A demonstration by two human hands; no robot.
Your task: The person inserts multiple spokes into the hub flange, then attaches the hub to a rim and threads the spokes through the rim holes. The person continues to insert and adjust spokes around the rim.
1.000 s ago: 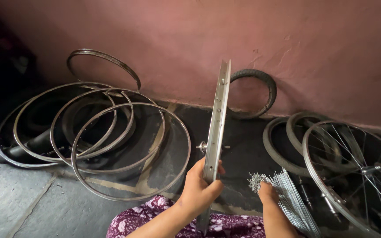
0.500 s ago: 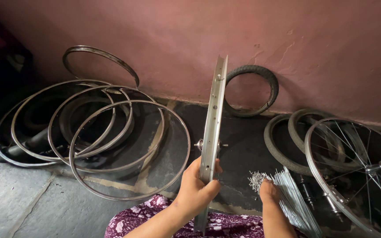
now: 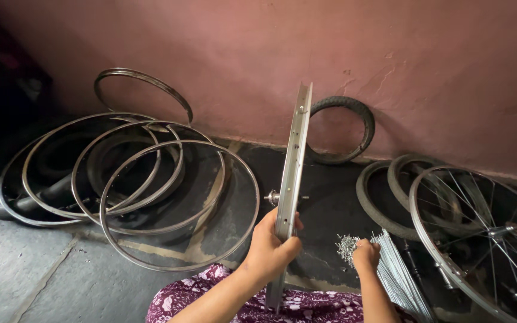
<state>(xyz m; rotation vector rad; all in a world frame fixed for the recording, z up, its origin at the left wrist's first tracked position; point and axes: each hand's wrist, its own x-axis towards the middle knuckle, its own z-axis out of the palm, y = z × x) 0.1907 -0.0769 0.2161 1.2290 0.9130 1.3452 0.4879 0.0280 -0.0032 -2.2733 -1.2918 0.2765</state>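
My left hand (image 3: 272, 249) grips a bare metal wheel rim (image 3: 293, 161) that stands upright, seen edge-on, with its lower end over my flowered lap. A small hub (image 3: 272, 197) shows just behind the rim at hand height. My right hand (image 3: 365, 256) closes on a bundle of thin silver spokes (image 3: 396, 272), whose heads fan out to the left of my fingers.
Several empty rims (image 3: 151, 197) lie stacked on the dark floor at left, one (image 3: 142, 90) leaning on the pink wall. A small tyre (image 3: 345, 128) leans on the wall behind. At right are tyres (image 3: 384, 197) and a spoked wheel (image 3: 480, 233).
The upright rim has tilted slightly and the view has shifted a little; both hands keep their hold in nearly the same places.
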